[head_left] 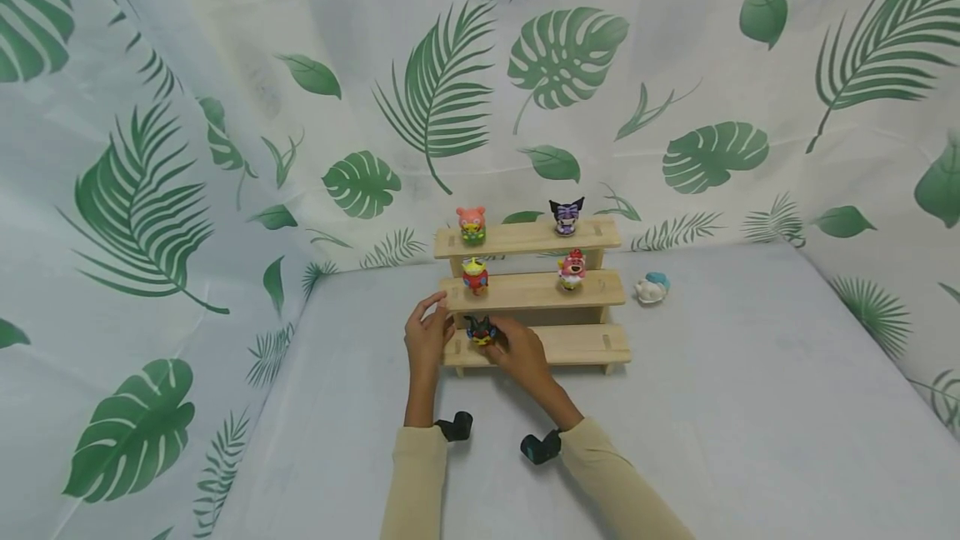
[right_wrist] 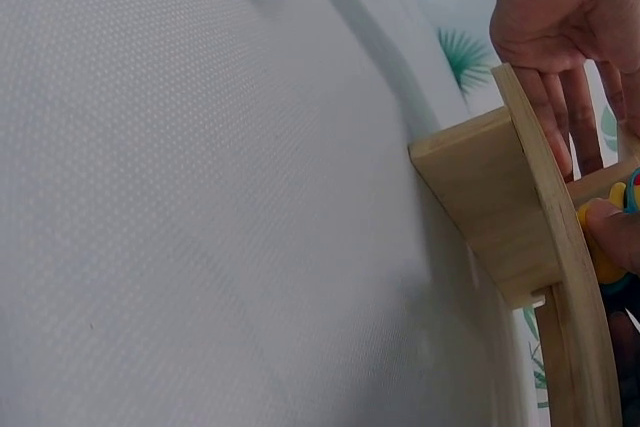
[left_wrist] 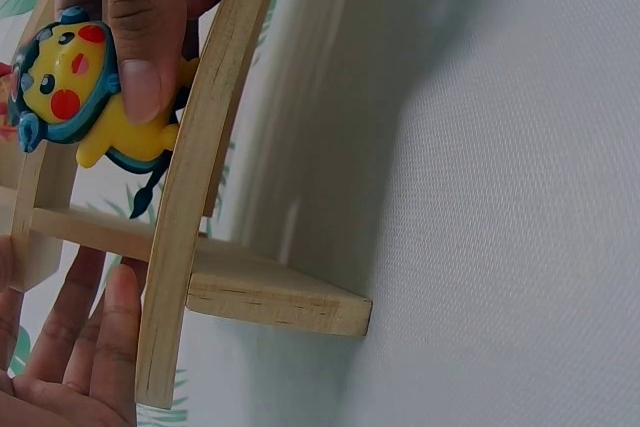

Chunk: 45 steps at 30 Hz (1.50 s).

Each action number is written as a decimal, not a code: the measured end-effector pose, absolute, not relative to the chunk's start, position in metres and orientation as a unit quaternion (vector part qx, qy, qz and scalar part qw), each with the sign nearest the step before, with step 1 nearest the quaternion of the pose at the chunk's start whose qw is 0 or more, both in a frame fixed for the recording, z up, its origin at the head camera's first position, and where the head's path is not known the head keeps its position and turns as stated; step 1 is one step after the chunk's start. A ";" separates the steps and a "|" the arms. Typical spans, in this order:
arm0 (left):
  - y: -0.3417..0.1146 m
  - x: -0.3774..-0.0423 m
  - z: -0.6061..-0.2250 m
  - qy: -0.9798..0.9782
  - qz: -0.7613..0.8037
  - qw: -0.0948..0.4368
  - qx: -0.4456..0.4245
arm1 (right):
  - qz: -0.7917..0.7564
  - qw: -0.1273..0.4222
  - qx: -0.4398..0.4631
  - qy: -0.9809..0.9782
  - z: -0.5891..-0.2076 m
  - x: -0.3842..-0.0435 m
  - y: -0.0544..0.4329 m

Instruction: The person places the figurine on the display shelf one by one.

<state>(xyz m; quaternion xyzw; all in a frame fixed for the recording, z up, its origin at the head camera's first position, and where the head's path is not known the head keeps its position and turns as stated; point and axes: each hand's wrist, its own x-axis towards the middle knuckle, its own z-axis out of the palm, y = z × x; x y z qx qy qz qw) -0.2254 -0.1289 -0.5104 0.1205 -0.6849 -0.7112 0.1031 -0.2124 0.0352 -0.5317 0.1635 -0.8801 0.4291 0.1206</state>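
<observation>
My right hand [head_left: 522, 354] pinches a small yellow figurine [left_wrist: 85, 87] with red cheeks and a dark blue-green horned hood, thumb across its body. The figurine is at the left end of the lowest step of a three-tier wooden stand [head_left: 558, 344]. In the left wrist view its feet are against the step's board. Beside the stand's left end is my left hand [head_left: 427, 338], fingers mostly straight, fingertips by the middle step's edge. The right wrist view shows the left hand [right_wrist: 570, 22] from the other side, while the right thumb [right_wrist: 615, 232] covers part of the figurine.
A pink figurine [head_left: 472, 226] and a purple-black one [head_left: 567, 217] stand on the top step. On the middle step are a red-and-green figurine [head_left: 475, 277] and a pink one with a red top [head_left: 572, 271]. A white-and-blue object [head_left: 652, 288] lies right of the stand.
</observation>
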 end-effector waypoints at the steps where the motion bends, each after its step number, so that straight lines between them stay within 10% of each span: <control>1: -0.129 -0.225 -0.510 -0.685 -0.710 0.104 0.122 | 0.430 0.120 0.164 -0.879 -0.532 -0.213 0.035; 45: -0.128 -0.225 -0.512 -0.680 -0.715 0.112 0.118 | 0.429 0.130 0.171 -0.877 -0.533 -0.209 0.036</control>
